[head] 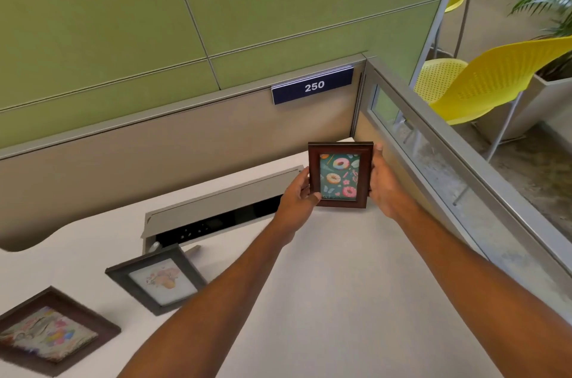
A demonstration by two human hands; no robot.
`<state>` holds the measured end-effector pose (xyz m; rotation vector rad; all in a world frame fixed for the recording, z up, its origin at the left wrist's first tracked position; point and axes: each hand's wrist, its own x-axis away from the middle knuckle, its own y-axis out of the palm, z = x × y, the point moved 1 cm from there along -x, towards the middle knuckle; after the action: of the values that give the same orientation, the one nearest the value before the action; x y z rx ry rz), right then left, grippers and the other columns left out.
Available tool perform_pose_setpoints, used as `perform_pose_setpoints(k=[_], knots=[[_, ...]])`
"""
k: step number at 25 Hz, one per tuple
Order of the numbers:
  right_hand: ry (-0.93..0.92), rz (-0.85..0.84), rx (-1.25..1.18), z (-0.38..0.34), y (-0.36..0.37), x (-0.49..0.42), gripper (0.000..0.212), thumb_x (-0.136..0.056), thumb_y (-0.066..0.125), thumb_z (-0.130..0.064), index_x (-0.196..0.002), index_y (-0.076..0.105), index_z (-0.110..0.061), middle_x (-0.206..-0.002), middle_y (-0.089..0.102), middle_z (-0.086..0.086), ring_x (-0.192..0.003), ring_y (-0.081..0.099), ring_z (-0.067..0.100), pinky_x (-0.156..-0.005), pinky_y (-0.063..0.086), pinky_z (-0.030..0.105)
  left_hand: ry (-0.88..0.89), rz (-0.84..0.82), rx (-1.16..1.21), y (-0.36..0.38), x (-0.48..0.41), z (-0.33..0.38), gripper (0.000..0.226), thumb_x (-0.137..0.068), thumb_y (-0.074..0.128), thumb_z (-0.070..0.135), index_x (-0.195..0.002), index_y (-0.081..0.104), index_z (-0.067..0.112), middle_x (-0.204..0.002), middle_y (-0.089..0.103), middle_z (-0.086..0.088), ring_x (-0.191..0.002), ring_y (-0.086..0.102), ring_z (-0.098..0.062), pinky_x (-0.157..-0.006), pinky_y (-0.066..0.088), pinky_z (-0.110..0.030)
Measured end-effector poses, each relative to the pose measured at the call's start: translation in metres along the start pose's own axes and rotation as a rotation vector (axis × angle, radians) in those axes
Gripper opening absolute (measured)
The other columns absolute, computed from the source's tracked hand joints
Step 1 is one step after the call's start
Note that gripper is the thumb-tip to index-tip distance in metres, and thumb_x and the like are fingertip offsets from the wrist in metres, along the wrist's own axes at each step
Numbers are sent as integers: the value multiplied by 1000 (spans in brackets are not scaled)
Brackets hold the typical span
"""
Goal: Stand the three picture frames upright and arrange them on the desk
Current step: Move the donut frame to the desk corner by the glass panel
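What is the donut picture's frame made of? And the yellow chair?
The donut frame looks like wood with a dark reddish-brown, slightly glossy finish and stepped moulding, though it might be stained plastic. The yellow chair looks like moulded plastic, smooth and dotted with small holes, on thin grey metal legs.

The lower left corner of the dark brown frame (49, 334) is cut off by the picture's edge. The near corner of the grey frame (154, 278) is covered by the left forearm, and its picture is too pale to be read. The back of the donut-print frame (340, 175) and its stand cannot be seen. Whether its base touches the desk (325, 284) cannot be told.
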<state>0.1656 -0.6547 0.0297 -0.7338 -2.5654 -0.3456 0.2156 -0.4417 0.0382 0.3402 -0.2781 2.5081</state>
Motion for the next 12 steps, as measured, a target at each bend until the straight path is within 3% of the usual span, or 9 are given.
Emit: perform_pose_setpoints(k=[2, 5, 9, 12], knots=[[-22, -20, 3, -8, -2, -20, 80, -94, 19, -90, -120, 76, -40, -122, 83, 0, -116, 77, 24, -104, 55, 49, -19, -6, 1, -1, -27, 6, 65, -105, 59, 4, -161, 44, 33, -150, 63, 2, -139, 61, -19, -95, 60, -32], [-45, -8, -6, -18, -4, -48, 78, -95, 19, -89, -119, 75, -40, -120, 83, -1, -114, 77, 21, -99, 56, 47, -25, -4, -21, -1, -64, 12, 67, -105, 60, 4, -163, 42, 33, -152, 61, 0, -140, 59, -20, -81, 60, -19], [-25, 26, -30, -27, -5, -77, 71, -95, 23, -89, -115, 73, -43, -119, 81, -1, -110, 76, 18, -86, 56, 41, -17, -6, -60, 2, -99, 19, 65, -104, 59, 2, -160, 47, 33, -148, 64, 0, -137, 61, -19, -89, 60, -25], [-13, 41, -42, -28, -7, -91, 70, -97, 21, -86, -111, 73, -42, -115, 81, -2, -103, 76, 16, -75, 53, 36, -35, -23, -72, 2, -115, 22, 60, -106, 56, 5, -159, 49, 32, -146, 65, 1, -130, 63, -17, -76, 53, -15]])
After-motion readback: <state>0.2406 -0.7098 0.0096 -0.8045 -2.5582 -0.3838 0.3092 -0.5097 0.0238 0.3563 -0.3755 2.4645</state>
